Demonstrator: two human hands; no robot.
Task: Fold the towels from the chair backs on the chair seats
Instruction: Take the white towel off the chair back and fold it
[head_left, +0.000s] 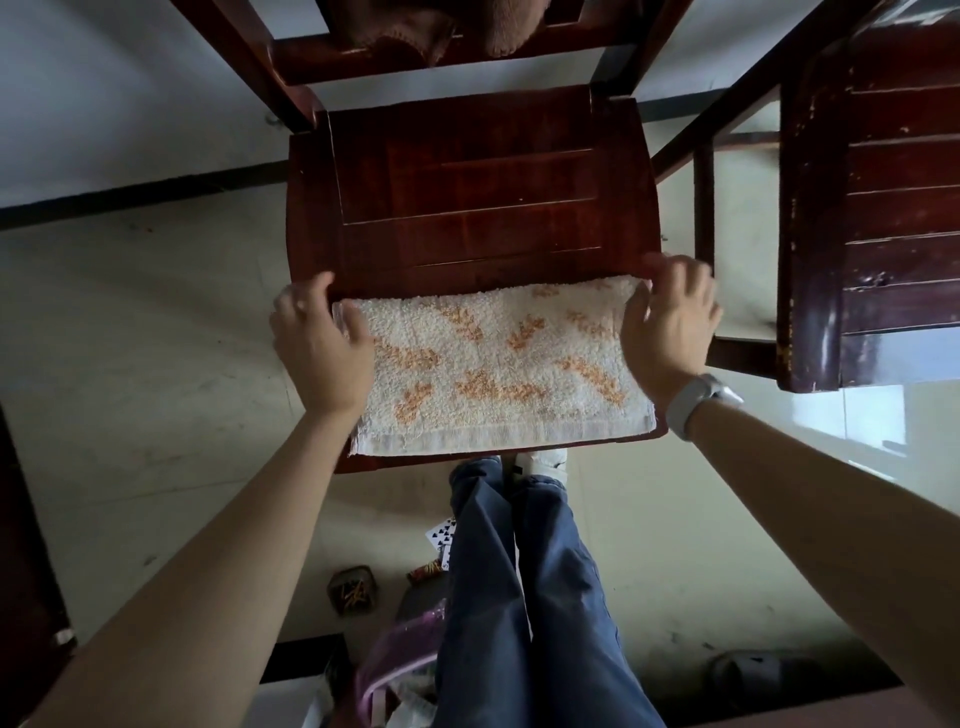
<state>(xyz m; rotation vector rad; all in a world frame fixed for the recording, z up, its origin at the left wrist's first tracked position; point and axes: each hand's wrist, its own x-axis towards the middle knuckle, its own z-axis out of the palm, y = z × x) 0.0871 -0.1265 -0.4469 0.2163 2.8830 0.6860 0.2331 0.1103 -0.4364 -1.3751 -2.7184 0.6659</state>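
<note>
A white towel (498, 364) with orange leaf marks lies folded across the front half of the dark red wooden chair seat (467, 208). My left hand (317, 343) grips its far left corner, fingers curled over the edge. At the far right corner my right hand (670, 322) pinches the towel, a white watch on that wrist. A brown towel (436, 26) hangs on the chair back at the top of the view.
A second dark wooden chair (883, 208) stands close on the right. Below the seat are my legs in blue trousers (530, 597). Playing cards (441, 532), a small pot (350, 590) and a bag (395, 670) lie on the pale floor.
</note>
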